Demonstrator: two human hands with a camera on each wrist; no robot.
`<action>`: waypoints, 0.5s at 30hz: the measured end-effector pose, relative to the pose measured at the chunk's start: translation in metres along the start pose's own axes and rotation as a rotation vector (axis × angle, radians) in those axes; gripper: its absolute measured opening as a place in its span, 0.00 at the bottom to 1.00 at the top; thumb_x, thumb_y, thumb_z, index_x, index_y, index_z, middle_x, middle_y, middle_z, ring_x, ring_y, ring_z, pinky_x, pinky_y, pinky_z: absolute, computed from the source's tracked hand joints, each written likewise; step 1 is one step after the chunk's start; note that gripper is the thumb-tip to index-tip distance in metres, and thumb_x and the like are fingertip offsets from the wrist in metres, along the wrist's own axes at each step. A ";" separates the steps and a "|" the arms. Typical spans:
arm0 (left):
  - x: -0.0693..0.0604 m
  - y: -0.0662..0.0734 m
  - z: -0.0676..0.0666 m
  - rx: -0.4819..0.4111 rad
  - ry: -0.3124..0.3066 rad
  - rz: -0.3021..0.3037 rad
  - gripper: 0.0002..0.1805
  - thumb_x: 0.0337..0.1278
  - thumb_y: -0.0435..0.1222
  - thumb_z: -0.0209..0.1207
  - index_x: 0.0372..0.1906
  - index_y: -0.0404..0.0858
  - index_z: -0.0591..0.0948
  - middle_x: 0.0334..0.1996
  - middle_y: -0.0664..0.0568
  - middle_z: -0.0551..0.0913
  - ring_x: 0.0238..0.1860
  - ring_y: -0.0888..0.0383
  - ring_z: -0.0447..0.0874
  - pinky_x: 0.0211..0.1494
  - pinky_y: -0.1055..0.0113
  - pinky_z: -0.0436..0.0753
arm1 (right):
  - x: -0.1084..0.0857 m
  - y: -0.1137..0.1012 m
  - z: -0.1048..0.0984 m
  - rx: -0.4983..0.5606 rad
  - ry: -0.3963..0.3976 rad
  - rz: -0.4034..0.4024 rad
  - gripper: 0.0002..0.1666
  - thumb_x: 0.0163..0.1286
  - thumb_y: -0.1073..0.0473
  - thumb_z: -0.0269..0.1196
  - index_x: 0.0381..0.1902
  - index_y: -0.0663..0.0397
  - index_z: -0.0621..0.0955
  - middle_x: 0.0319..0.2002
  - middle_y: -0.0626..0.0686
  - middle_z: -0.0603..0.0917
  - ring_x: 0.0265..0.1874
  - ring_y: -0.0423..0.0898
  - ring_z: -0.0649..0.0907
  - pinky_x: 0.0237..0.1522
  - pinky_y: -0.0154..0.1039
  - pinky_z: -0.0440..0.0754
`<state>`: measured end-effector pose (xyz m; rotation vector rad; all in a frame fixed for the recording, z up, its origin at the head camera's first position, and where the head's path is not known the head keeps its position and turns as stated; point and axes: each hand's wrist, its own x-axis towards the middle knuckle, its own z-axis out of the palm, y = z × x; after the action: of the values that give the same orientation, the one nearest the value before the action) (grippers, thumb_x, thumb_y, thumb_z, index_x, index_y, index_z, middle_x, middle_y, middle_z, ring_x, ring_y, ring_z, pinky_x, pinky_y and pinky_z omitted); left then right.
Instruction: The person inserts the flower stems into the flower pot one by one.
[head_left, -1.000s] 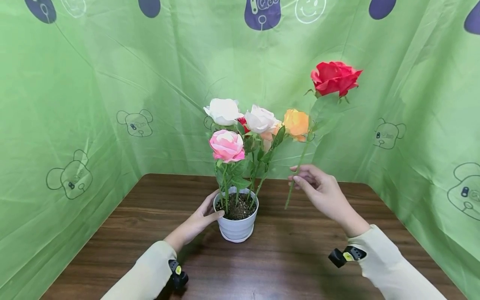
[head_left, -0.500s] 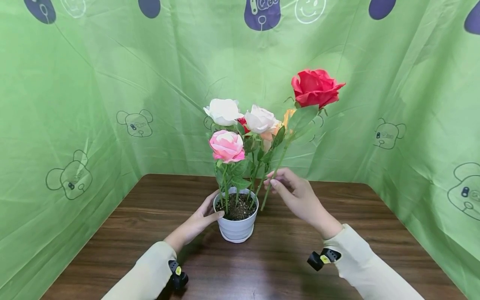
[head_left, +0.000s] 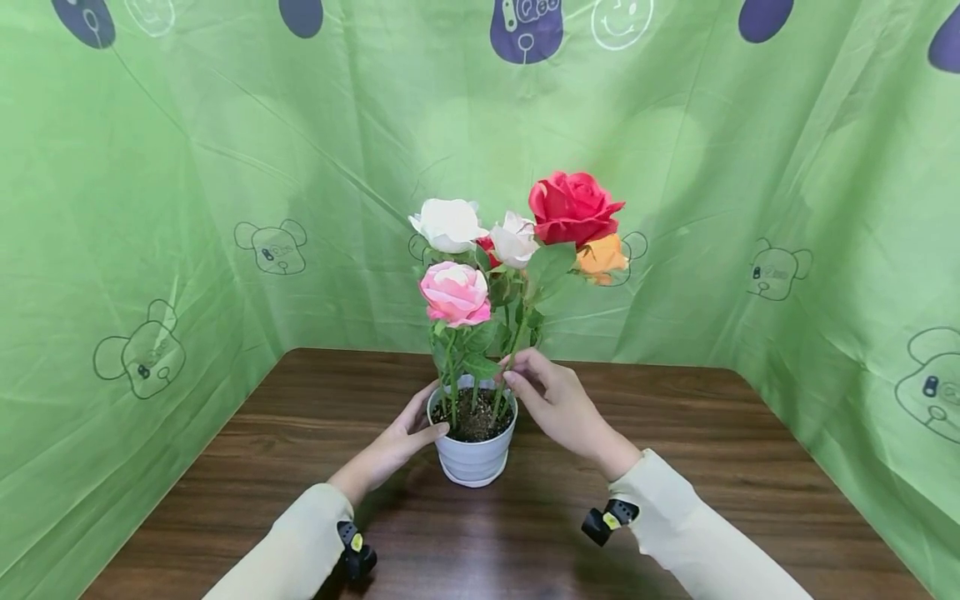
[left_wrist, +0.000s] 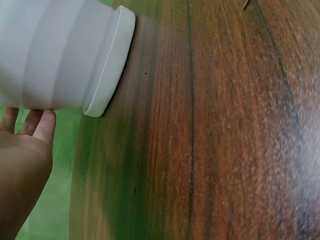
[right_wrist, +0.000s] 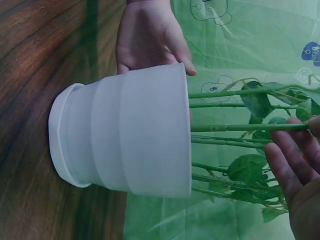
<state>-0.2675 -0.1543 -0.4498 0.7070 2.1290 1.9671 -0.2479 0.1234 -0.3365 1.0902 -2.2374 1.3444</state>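
A white flowerpot [head_left: 474, 460] with dark soil [head_left: 472, 417] stands upright on a saucer. My left hand [head_left: 401, 433] grips its left side, thumb over the rim; in the left wrist view the fingers [left_wrist: 46, 125] touch the pot wall [left_wrist: 55, 55]. With thumb and fingertips, my right hand [head_left: 558, 408] pinches the green stem [right_wrist: 250, 128] of a large red rose [head_left: 573, 208]. That stem runs down inside the pot's rim, its lower end hidden by the pot wall in the right wrist view. A pink rose [head_left: 455, 293], white roses [head_left: 447, 225] and an orange rose [head_left: 602, 257] share the pot.
Beneath the pot is a dark wood-grain table [head_left: 300, 467]. A green printed cloth [head_left: 337, 150] hangs behind it and at both sides. Part of another red rose [head_left: 487, 248] shows behind the white blooms. Leaves [right_wrist: 248, 168] crowd the stems above the rim.
My right hand has moved left and slightly down, bringing the red rose from beside the pot to over it, with the stem inside the rim. My left hand stays on the pot.
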 end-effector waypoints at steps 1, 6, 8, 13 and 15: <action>0.000 0.000 0.000 0.000 0.000 0.001 0.40 0.72 0.38 0.58 0.80 0.56 0.51 0.78 0.52 0.52 0.76 0.49 0.51 0.74 0.49 0.58 | 0.000 0.001 0.002 0.003 0.003 0.003 0.05 0.77 0.62 0.57 0.46 0.51 0.79 0.42 0.48 0.87 0.36 0.45 0.85 0.39 0.37 0.84; -0.002 0.001 0.000 -0.006 0.000 0.001 0.40 0.72 0.37 0.58 0.80 0.56 0.51 0.78 0.52 0.53 0.76 0.49 0.51 0.74 0.49 0.58 | 0.002 0.003 0.008 0.001 0.012 0.027 0.06 0.76 0.62 0.59 0.48 0.55 0.79 0.40 0.50 0.88 0.37 0.50 0.86 0.42 0.38 0.85; -0.002 0.002 0.000 -0.007 0.002 -0.003 0.40 0.72 0.37 0.57 0.80 0.56 0.51 0.78 0.53 0.53 0.76 0.49 0.51 0.74 0.49 0.58 | 0.002 0.004 0.010 -0.011 0.010 0.044 0.06 0.76 0.63 0.59 0.48 0.55 0.79 0.40 0.50 0.87 0.37 0.48 0.86 0.41 0.38 0.85; -0.002 0.002 0.001 0.001 0.001 0.000 0.40 0.72 0.37 0.57 0.80 0.55 0.50 0.78 0.51 0.52 0.77 0.47 0.50 0.74 0.48 0.58 | 0.003 0.008 0.014 -0.058 0.014 0.056 0.06 0.75 0.64 0.60 0.48 0.55 0.79 0.39 0.50 0.87 0.35 0.46 0.86 0.39 0.39 0.84; -0.002 0.002 0.001 0.001 0.000 0.001 0.40 0.72 0.37 0.57 0.80 0.55 0.50 0.78 0.51 0.52 0.77 0.47 0.50 0.74 0.48 0.58 | 0.004 0.009 0.015 -0.077 0.007 0.048 0.06 0.75 0.63 0.60 0.48 0.54 0.79 0.39 0.51 0.88 0.35 0.45 0.86 0.38 0.38 0.84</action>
<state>-0.2652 -0.1542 -0.4485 0.7077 2.1301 1.9670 -0.2557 0.1111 -0.3478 1.0103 -2.3033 1.2671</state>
